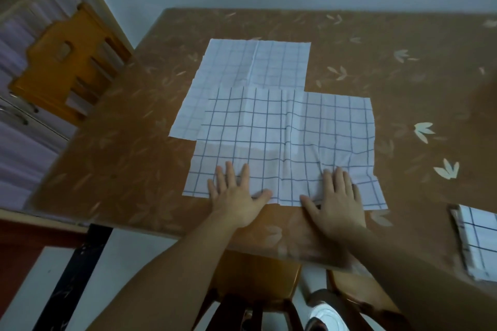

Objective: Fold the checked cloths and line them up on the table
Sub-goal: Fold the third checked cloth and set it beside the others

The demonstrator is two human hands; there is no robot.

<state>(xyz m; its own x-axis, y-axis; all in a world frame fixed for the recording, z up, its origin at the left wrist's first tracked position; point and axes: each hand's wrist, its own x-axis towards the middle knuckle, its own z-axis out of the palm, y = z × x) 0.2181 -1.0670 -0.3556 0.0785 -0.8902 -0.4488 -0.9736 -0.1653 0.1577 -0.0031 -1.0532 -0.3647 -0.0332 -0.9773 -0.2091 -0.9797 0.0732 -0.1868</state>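
A white cloth with dark checks [285,131] lies spread flat on the brown table [403,88], near its front edge. My left hand [236,196] presses flat on the cloth's near left part, fingers spread. On its near right part my right hand [336,196] lies flat the same way, and the fabric wrinkles just beyond it. A second, paler checked cloth [252,67] lies flat farther back, partly under the first. A folded checked cloth [478,242] sits at the table's right front edge.
An orange wooden chair [67,62] stands left of the table. Another chair [255,285] is below the table's front edge between my arms. A pale wall runs behind the table. A white shoe [326,317] shows on the floor.
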